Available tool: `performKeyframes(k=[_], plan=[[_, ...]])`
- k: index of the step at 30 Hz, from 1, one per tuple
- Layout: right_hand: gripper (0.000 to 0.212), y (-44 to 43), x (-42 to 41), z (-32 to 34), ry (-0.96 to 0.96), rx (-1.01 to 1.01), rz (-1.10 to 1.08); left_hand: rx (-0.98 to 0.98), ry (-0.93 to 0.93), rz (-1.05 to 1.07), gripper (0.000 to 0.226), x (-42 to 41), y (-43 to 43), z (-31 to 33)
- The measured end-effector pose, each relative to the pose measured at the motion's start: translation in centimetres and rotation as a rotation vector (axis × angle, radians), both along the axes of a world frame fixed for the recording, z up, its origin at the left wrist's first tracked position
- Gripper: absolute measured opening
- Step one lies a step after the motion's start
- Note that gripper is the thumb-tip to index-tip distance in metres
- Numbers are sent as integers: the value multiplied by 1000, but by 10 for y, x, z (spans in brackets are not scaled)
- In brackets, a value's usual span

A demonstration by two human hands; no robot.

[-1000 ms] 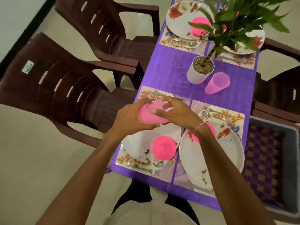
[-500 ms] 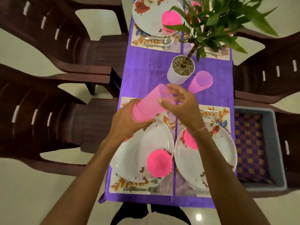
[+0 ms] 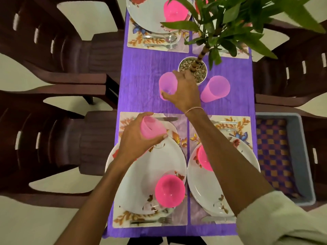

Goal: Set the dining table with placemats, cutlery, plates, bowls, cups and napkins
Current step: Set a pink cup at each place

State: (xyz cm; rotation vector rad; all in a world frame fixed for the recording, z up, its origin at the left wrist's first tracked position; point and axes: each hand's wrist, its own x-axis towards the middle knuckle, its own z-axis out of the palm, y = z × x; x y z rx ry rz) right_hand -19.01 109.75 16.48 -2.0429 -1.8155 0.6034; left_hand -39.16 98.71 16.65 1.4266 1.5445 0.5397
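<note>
A pink cup is gripped by the right hand at eight o'clock of the plant pot. A second cup is held in the left hand, nearer. Light, slippery plastic is supposed: the mid-wall should be taken.

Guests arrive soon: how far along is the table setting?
Done: floral placemats, white plates, pink bowls and cutlery at the places in view; one translucent pink cup stands by the white plant pot. In hand: the right hand grips a second cup, the left hand a third cup. Left: placing cups; no napkins show.
</note>
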Motion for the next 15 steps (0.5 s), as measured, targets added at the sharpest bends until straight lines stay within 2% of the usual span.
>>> performKeyframes(k=[9,12,13,15], plan=[[85,-1,0,-9,-91,17,45,6,-6,27,80,0,-4,0],[93,-5,-1,-1,-119,17,14,10,1,33,85,0,-7,5],[90,-8,-2,3,-90,73,-13,9,3,33,88,-1,-8,7],[60,-23,-8,17,88,199,-66,12,4,53,95,-3,-14,12]])
